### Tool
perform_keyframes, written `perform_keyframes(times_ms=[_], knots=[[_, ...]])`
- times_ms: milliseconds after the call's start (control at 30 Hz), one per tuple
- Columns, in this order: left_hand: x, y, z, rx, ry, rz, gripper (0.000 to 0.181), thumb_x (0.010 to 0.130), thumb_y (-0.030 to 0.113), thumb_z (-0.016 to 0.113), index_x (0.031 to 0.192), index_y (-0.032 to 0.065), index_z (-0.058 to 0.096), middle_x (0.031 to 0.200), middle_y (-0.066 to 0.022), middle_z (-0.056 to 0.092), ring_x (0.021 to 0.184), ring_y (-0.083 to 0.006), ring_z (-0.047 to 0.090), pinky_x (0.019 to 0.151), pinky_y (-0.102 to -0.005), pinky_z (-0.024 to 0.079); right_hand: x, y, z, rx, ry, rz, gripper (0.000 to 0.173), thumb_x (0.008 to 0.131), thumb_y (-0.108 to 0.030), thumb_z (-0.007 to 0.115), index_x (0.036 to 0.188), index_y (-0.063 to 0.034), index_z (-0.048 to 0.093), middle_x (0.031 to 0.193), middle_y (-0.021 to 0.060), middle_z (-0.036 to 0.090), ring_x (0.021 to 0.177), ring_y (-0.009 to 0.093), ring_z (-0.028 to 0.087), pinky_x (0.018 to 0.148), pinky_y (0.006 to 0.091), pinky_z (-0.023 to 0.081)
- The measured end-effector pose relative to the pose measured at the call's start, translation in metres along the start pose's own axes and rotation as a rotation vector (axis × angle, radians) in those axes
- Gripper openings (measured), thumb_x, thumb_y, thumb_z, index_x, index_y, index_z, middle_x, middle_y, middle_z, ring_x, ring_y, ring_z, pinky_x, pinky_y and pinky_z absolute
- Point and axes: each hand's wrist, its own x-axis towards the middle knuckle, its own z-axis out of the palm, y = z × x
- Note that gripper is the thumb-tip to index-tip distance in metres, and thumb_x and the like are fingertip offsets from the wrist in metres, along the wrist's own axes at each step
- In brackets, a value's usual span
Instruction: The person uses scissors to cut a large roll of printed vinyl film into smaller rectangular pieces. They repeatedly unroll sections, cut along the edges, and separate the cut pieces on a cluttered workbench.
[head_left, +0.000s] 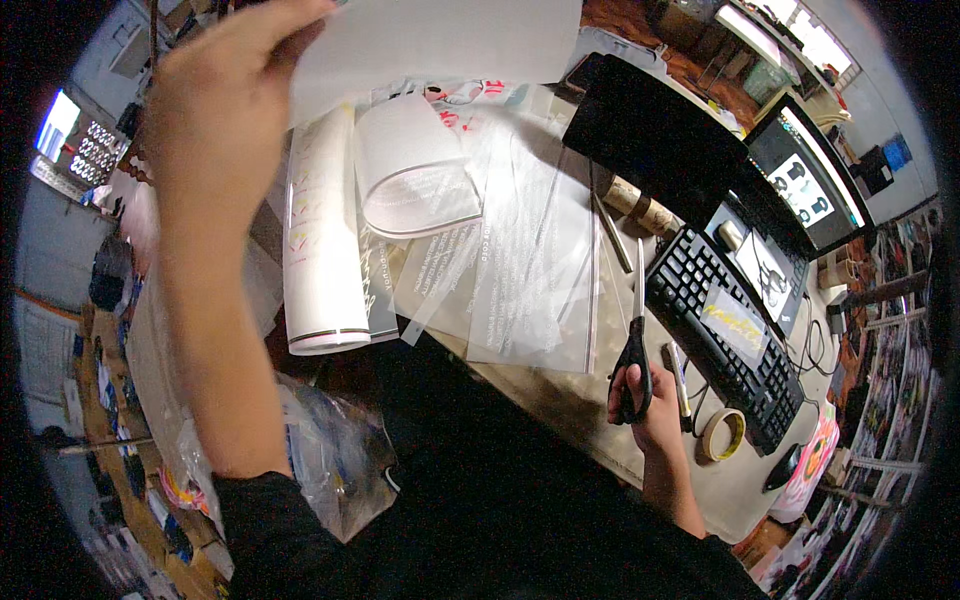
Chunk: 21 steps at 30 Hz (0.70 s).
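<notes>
Raised at the upper left, my left hand (225, 90) grips the edge of a large pale sheet (435, 45), which hangs over the far side of the table and runs out of the top of the view. My right hand (656, 405) holds black-handled scissors (636, 341), their blades pointing away from me. Between the hands lie several translucent printed sheets (525, 300), overlapping one another. A thick roll of white film (324, 247) rests to their left, and a curled white sheet (412, 150) sits beside it.
A black keyboard (727, 337) stands right of the scissors, with a marker pen (679, 382), a tape roll (724, 435) and a mouse (782, 469) nearby. Behind are a monitor (806, 180) and a dark panel (652, 142). A clear plastic bag (337, 450) hangs below the table's front edge.
</notes>
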Motion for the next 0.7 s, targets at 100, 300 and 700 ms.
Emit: perform_keyframes(times_ms=[100,300,700], knots=[[-0.001,0.028,-0.030,0.012,-0.061,0.287,0.033,0.075,-0.002,0.055,0.104,0.0107,0.065,0.100,-0.0123,0.065,0.089,-0.0306,0.062,0.080,-0.0370,0.049,-0.004,0.012,-0.014,0.052,0.076,0.030,0.035,0.088,-0.037,0.059,0.079,-0.0037,0.054,0.062,0.0039,0.055,0.052,0.015,0.055,0.047,0.0275,0.045],[-0.116,0.088,-0.001,0.041,-0.693,0.017,0.038,0.079,0.008,0.052,0.116,0.0144,0.059,0.111,-0.0085,0.056,0.084,-0.0229,0.055,0.072,-0.0344,0.047,-0.005,0.033,-0.014,-0.064,0.093,0.060,0.039,0.088,-0.041,0.058,0.077,-0.0033,0.055,0.058,0.0039,0.054,0.049,0.013,0.053,0.044,0.0263,0.042],[-0.207,0.161,0.100,-0.439,-0.620,-0.116,0.040,0.079,0.004,0.050,0.117,0.0119,0.060,0.127,-0.0103,0.053,0.121,-0.0299,0.047,0.101,-0.0521,0.031,-0.012,0.032,0.010,-0.175,-0.013,0.281,0.029,0.088,-0.028,0.062,0.089,0.0007,0.058,0.069,0.0008,0.058,0.063,0.008,0.054,0.055,0.0254,0.043]])
